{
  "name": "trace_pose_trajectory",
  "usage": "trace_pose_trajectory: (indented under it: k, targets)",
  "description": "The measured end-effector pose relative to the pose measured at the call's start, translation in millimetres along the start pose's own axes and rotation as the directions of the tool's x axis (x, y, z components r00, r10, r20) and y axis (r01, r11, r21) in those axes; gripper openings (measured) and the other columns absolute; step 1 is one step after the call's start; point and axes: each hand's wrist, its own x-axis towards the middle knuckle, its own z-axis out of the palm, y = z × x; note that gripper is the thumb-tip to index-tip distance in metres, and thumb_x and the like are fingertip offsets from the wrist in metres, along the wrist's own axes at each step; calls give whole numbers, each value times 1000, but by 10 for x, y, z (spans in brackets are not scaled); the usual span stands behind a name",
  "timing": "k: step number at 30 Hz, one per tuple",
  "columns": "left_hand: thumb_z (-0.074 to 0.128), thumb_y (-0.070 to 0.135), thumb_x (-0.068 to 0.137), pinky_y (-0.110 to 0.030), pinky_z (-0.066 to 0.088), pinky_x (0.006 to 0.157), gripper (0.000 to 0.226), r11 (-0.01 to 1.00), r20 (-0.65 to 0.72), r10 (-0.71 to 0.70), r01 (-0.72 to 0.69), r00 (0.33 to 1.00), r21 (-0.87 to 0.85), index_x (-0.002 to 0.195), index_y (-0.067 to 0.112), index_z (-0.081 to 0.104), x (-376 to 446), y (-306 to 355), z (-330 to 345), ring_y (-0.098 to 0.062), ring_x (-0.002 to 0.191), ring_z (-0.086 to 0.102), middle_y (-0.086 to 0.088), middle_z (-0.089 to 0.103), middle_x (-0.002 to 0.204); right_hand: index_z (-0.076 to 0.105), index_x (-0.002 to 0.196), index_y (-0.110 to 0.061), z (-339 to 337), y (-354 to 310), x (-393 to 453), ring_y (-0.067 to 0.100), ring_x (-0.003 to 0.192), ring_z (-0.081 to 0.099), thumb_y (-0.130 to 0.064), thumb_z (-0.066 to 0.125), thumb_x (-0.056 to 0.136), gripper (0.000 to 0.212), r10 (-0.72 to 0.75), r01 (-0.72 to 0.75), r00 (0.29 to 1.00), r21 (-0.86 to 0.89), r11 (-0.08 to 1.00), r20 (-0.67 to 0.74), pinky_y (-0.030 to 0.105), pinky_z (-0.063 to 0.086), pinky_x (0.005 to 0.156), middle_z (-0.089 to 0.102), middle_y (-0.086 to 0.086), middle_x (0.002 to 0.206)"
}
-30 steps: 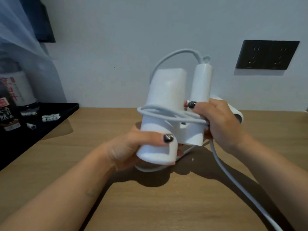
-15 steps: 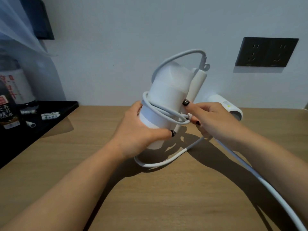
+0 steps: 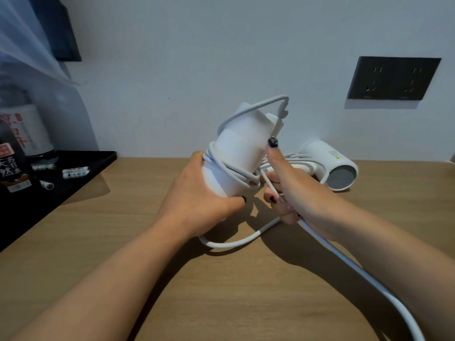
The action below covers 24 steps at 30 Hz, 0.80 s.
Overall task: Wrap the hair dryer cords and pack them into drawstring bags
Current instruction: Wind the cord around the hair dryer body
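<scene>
1. Hair dryer [image 3: 240, 153], white, is held tilted above the wooden table [image 3: 221, 291] at the middle of the head view; its folded handle shows only as a sliver at 1 o'clock of the barrel.
2. The left hand [image 3: 197, 203] curls round the barrel's lower end from 8 o'clock, thumb under it; the fingers on the far side are hidden.
3. The cord [image 3: 236, 172] lies in several turns round the barrel, arches over the top, and loops on the table at 6 o'clock of the dryer before running off the frame's lower right edge.
4. The right hand [image 3: 288, 190] grips the cord at 4 o'clock of the dryer, index finger raised against the barrel; the palm side is hidden.
5. A second hair dryer [image 3: 330, 166] lies on the table at 3 o'clock, partly hidden behind the right hand.
6. At 9 o'clock a black tray [image 3: 81, 166] holds small sachets and bottles, cut off by the frame edge.
7. A dark wall socket [image 3: 394, 78] sits at 1 o'clock.
</scene>
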Motion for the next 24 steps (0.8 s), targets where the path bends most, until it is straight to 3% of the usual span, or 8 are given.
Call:
trace_pose_trajectory:
  k: [5,8,12,15,17,19,21,24]
  targets:
    - [80,41,57,-37,53,74,79,991,-5,37,-36,999,127,121,43,34,-93,60,47,-18,92,57,10,56,104,36,71,-14,66,8,-20,14,48,22,-101,18,51,91,-23,23,1000,-90,996,0,27,23,47,29,9,65]
    - [74,34,65,-38,53,74,77,964,-12,143,-137,990,227,130,42,33,-133,140,40,-23,90,59,9,60,102,40,62,-15,75,24,-40,14,45,27,-93,32,60,78,-7,4,1000,-174,985,-15,29,25,50,29,4,54]
    - [75,41,63,-42,54,78,90,952,-3,187,-180,982,249,139,38,28,-105,118,15,-25,99,61,8,60,116,45,69,-13,85,21,-49,11,42,25,-75,57,67,63,19,-17,997,29,999,-70,25,20,46,31,2,60]
    - [78,52,57,-41,54,79,94,963,-2,197,-193,980,186,138,40,31,-106,108,2,-20,100,61,10,60,116,43,73,-14,107,43,-35,13,43,22,-74,56,58,63,32,-15,991,133,991,-127,24,17,45,30,5,64]
    - [82,52,57,-31,54,75,94,984,3,173,-173,985,46,137,43,34,-110,134,-8,-9,95,59,18,56,110,41,72,-16,90,60,-12,14,41,22,-75,51,57,61,41,-3,982,200,980,-185,23,17,43,31,5,60]
    - [83,52,58,-23,52,74,94,985,65,107,-97,992,-141,137,44,33,-92,140,-21,-2,96,56,22,49,111,38,68,-18,62,78,11,13,41,19,-72,46,68,54,36,29,974,279,960,-225,21,15,42,30,5,58]
    - [77,62,54,-29,54,83,98,928,202,-6,81,979,-363,138,39,33,-57,153,-34,-6,105,55,15,47,124,36,61,-19,43,88,21,13,41,17,-69,41,75,52,7,80,970,342,936,-245,20,13,42,28,4,55]
    - [72,68,51,-36,57,77,91,676,496,-129,442,858,-589,128,24,49,-60,171,-61,-21,103,63,-9,56,129,38,59,-18,34,96,29,13,39,17,-72,43,58,55,-103,194,956,329,924,-274,19,15,42,25,7,58]
